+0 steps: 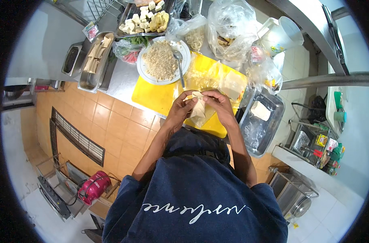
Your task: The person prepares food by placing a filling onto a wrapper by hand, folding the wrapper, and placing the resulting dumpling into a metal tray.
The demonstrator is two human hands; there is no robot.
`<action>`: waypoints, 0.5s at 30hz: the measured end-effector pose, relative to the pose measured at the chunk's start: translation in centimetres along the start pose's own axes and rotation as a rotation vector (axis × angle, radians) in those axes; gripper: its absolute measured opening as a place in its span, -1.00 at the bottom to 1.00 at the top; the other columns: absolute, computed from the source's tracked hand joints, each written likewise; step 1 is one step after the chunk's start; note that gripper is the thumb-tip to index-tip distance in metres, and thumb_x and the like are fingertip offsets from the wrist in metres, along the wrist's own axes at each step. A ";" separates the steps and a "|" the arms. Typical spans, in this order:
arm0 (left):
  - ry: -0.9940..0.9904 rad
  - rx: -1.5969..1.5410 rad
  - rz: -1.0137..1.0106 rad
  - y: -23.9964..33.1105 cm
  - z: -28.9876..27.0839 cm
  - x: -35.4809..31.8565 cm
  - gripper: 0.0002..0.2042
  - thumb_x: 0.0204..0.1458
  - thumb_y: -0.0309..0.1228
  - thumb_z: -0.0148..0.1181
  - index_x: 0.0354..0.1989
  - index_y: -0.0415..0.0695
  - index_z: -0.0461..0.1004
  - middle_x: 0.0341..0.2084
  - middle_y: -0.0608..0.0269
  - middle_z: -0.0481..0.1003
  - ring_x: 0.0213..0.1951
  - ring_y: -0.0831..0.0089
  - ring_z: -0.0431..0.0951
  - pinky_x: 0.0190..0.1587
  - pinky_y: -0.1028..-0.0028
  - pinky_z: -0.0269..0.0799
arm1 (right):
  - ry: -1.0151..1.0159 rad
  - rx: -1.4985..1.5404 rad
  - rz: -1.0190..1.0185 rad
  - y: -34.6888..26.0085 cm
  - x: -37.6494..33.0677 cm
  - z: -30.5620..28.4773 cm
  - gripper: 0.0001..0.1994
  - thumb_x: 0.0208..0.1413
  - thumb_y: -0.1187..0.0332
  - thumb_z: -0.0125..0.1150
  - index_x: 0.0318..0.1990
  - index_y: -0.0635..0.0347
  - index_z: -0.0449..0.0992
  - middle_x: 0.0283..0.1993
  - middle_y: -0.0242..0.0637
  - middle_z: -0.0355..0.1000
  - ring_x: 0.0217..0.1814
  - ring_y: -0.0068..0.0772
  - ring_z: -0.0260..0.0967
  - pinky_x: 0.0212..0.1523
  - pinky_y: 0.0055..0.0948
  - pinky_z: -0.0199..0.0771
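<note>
Hands meet over the yellow board (152, 95): left hand (180, 108) and right hand (219, 106) both pinch closed on a pale folded wrapper (199, 107). Behind stands a plate of filling (162, 60); clear bags (227, 30) lie further right, then a steel tray (269, 127). Floor tiles (115, 125) are orange.
</note>
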State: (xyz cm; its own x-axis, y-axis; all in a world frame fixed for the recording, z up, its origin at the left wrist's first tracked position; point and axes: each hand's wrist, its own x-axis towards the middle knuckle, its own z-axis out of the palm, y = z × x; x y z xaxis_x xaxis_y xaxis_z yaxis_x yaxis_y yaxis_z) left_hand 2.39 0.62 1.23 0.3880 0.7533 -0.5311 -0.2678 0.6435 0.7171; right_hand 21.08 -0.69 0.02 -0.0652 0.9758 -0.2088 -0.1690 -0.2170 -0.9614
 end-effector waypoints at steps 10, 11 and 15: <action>-0.070 0.069 0.020 0.8 0.7 0.3 -0.77 0.23 -0.35 0.16 0.04 -0.03 0.47 -0.34 0.41 0.53 -0.39 0.70 0.42 -0.36 0.63 0.30 | -0.002 0.082 0.018 0.5 0.0 -0.8 -0.86 0.23 0.44 0.18 -0.09 0.21 0.53 -0.11 -0.43 0.47 -0.03 -0.58 0.37 0.07 -0.52 0.32; -0.041 0.085 0.038 0.9 0.9 0.3 -0.79 0.23 -0.38 0.17 0.01 -0.03 0.49 -0.45 0.50 0.49 -0.54 0.77 0.30 -0.51 0.68 0.12 | 0.003 0.085 0.017 0.5 -0.1 -0.7 -0.86 0.23 0.44 0.18 -0.09 0.21 0.53 -0.11 -0.43 0.47 -0.03 -0.58 0.37 0.07 -0.52 0.32; -0.073 0.135 0.054 1.1 0.8 0.5 -0.81 0.22 -0.38 0.18 -0.01 -0.04 0.50 -0.51 0.53 0.41 -0.58 0.77 0.21 -0.53 0.67 0.07 | 0.010 -0.043 -0.058 0.0 -0.4 -0.7 -0.88 0.24 0.48 0.14 -0.13 0.20 0.56 -0.13 -0.40 0.48 -0.02 -0.56 0.37 0.06 -0.52 0.33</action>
State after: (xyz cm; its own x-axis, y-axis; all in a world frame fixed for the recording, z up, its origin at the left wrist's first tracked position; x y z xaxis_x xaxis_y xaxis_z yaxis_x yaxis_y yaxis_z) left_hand 2.96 1.56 2.07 0.4407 0.7711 -0.4597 -0.1712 0.5748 0.8001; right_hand 21.83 -1.08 0.01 -0.0462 0.9869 -0.1545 -0.1296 -0.1593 -0.9787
